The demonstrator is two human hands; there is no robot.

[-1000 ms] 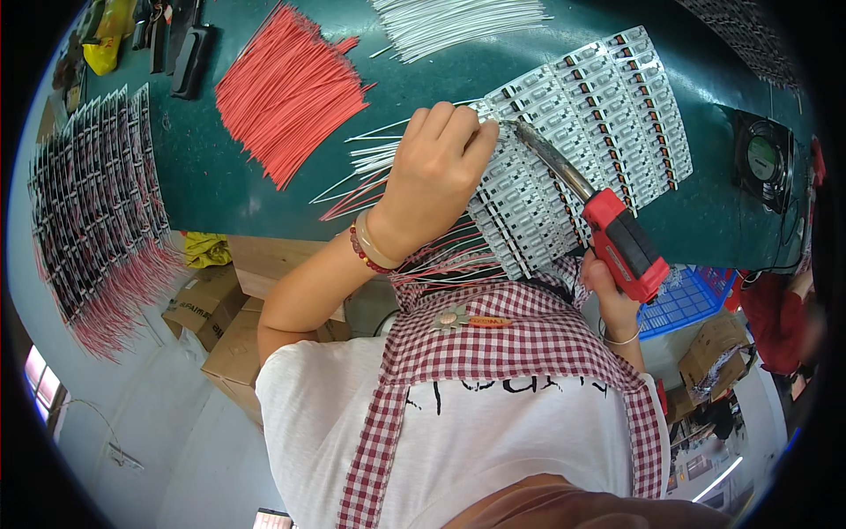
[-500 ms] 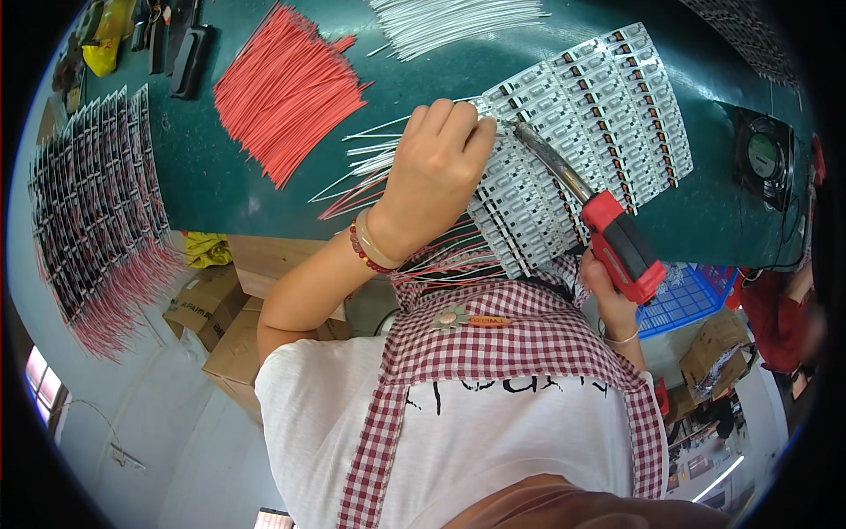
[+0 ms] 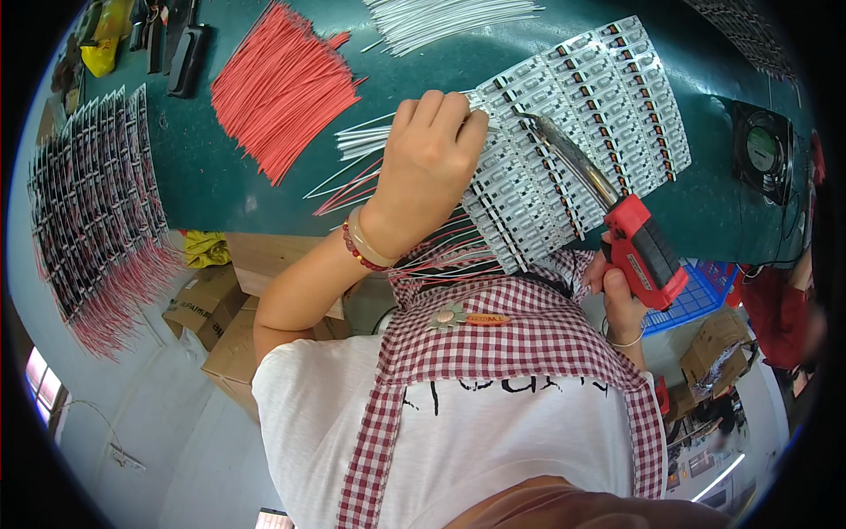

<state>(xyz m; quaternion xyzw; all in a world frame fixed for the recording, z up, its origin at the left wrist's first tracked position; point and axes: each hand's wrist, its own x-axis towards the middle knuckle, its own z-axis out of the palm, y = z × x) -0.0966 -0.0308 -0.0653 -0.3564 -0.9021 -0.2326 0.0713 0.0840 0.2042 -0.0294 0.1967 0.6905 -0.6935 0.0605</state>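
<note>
Green-topped worktable (image 3: pixel 714 225) spreads beyond right-hand grip (image 3: pixel 624 304); white strip light (image 3: pixel 718 479) glows below and right of it. Far left of grip, pale wall (image 3: pixel 106 383) rises beside bright paned window (image 3: pixel 42 381).

I can see bare counter (image 3: pixel 381 84) between the red wires (image 3: pixel 282 97) and the left hand (image 3: pixel 432 154), though white wires (image 3: pixel 359 141) poke into that gap. Over the circuit boards (image 3: pixel 577 84), the slanting soldering iron (image 3: pixel 582 167) bars a low pass; to their right there's room.
</note>
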